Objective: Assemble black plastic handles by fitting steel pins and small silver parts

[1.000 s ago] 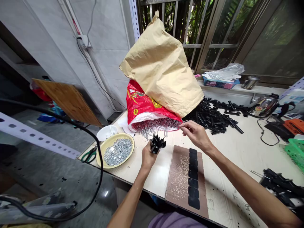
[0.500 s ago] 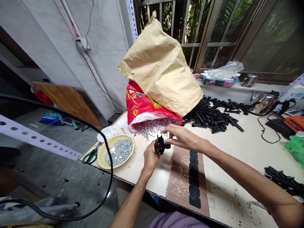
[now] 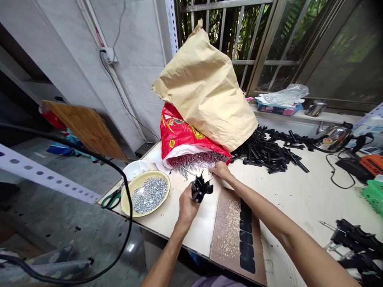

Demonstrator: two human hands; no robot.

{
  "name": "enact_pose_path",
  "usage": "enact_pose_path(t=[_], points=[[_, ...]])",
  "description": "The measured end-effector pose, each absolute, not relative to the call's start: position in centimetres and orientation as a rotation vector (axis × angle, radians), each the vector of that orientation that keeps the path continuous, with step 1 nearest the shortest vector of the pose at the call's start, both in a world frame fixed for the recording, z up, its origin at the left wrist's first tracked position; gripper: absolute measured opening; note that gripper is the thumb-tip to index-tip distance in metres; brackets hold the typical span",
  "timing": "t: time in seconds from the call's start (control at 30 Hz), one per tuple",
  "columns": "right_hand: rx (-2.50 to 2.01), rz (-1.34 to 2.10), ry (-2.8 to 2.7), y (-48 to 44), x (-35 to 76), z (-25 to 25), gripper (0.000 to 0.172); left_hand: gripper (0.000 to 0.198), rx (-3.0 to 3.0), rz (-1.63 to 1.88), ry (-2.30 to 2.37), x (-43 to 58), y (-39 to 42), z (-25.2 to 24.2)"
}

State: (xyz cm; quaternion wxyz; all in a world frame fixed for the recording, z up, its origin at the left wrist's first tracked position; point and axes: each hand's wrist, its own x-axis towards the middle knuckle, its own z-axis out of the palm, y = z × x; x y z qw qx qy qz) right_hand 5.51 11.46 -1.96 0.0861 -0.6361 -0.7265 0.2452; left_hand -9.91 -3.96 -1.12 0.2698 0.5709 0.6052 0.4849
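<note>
My left hand (image 3: 188, 205) is wrapped around a bundle of black plastic parts (image 3: 201, 188), whose notched ends point up. Thin metal tips stick out at the bundle's top. My right hand (image 3: 220, 170) reaches to the mouth of a red bag (image 3: 191, 137), its fingers closed at the edge of a pile of long thin metal screws or pins (image 3: 191, 162). Whatever lies between those fingertips is too small to make out. Left of my hands, a yellow dish (image 3: 127, 201) holds many small shiny metal pieces.
A tan paper sack (image 3: 206, 87) leans over the red bag. Black plastic parts (image 3: 269, 153) are heaped at the back; more assembled ones (image 3: 356, 237) lie at right. Green-handled scissors (image 3: 111, 199), a white bowl (image 3: 134, 168) and a brown board with black pads (image 3: 224, 235) rest on the table.
My right hand has moved from the top of the black parts to the metal pile at the bag's mouth. The left hand still holds the bundle, nearly in place. The view has shifted slightly.
</note>
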Motion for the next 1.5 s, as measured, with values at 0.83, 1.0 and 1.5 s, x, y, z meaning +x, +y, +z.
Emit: enact_pose_path(t=[0.83, 1.0, 1.5], points=[[-0.843, -0.286, -2.552, 2.6, 11.2, 12.7, 0.021, 0.017, 1.136, 1.313, 1.43, -7.7, -1.9, 0.5], [-0.978, 0.269, -2.375, 3.0, 11.6, 11.4, 0.013, 0.022, 1.033, 1.321, 1.34, -7.9, -1.9, 0.9], [-0.745, 0.654, -2.185, 3.6, 9.3, 11.3, 0.029, 0.016, 1.085, 1.309, 1.236, -6.8, -2.4, 1.6]])
